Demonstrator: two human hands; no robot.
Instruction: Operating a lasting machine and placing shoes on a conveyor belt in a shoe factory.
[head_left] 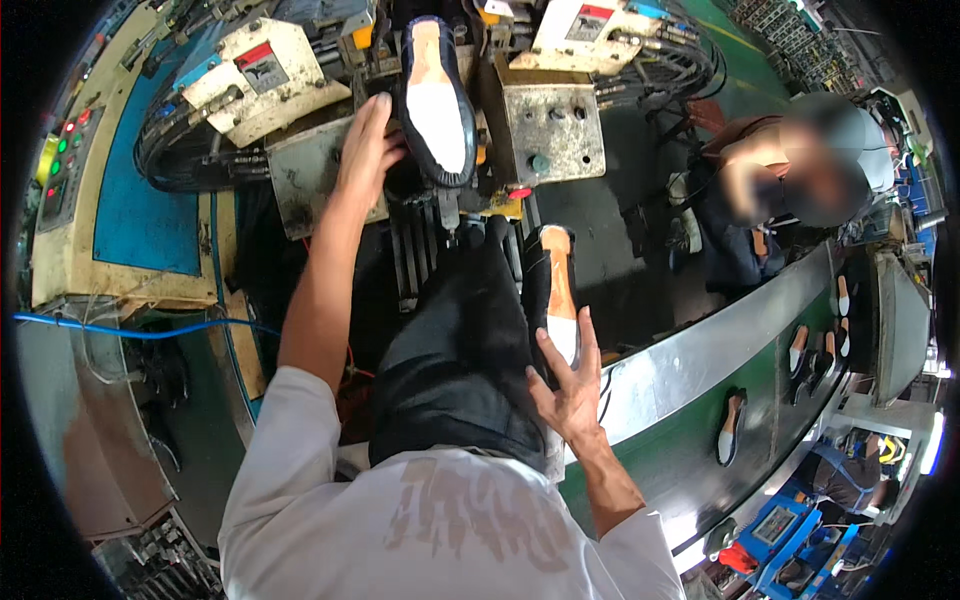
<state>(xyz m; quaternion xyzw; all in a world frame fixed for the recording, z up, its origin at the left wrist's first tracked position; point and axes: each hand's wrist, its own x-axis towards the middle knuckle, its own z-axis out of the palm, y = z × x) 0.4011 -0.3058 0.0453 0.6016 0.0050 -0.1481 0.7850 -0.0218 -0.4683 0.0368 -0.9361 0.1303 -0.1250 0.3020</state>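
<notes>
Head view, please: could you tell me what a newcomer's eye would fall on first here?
Most striking is the dark shoe mounted sole-up in the machine at top centre, its pale sole facing the camera, with the left hand resting against its left side. Lower down, the right hand spreads open beside a second shoe near the person's dark trousers. To the right, a green conveyor carries more shoes.

Factory floor, cream and blue machine housing (130, 200) with coloured indicator lights beyond the left hand, green conveyor belt (690, 450) with steel rim curving right of the right hand, green painted floor (745, 50) far beyond.
</notes>
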